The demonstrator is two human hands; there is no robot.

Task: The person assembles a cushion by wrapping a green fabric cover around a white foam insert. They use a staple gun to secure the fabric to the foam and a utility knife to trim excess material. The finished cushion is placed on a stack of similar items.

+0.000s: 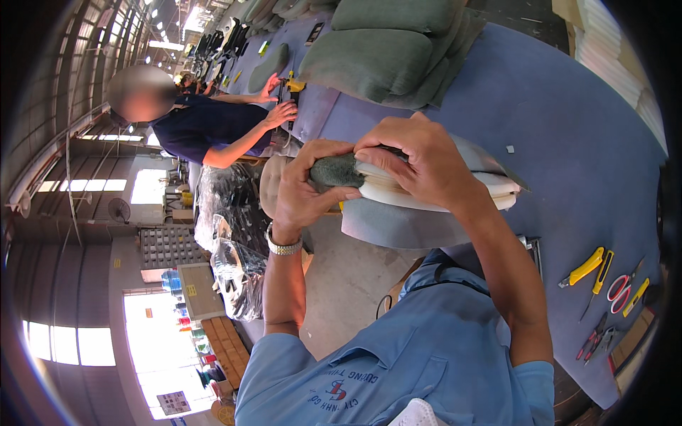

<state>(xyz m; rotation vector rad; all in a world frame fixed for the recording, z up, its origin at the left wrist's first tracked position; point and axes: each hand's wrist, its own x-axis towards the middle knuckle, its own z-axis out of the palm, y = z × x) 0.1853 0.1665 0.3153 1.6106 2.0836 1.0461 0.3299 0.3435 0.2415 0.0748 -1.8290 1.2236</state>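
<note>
A padded cushion-like piece sits between my hands at the table's near edge, with a white layered side (383, 193) and grey-green fabric (334, 172) wrapped over its left end. My left hand (302, 186) clasps that fabric-covered end, thumb on the near side and fingers over the top. My right hand (419, 160) is closed at the fabric's edge, its fingertips pressed together on the upper side of the piece. What exactly lies under the right fingers is hidden. A smooth grey flap (387, 224) hangs below the white side, toward my body.
Stacked grey-green cushions (383, 64) stand on the blue-grey table (554, 142). At right lie yellow cutters (586, 267), red-handled scissors (620, 287) and pliers (604, 344). A co-worker (213, 128) at left handles a yellow-and-black tool (294, 86). Plastic-wrapped goods (238, 277) stand beyond my left arm.
</note>
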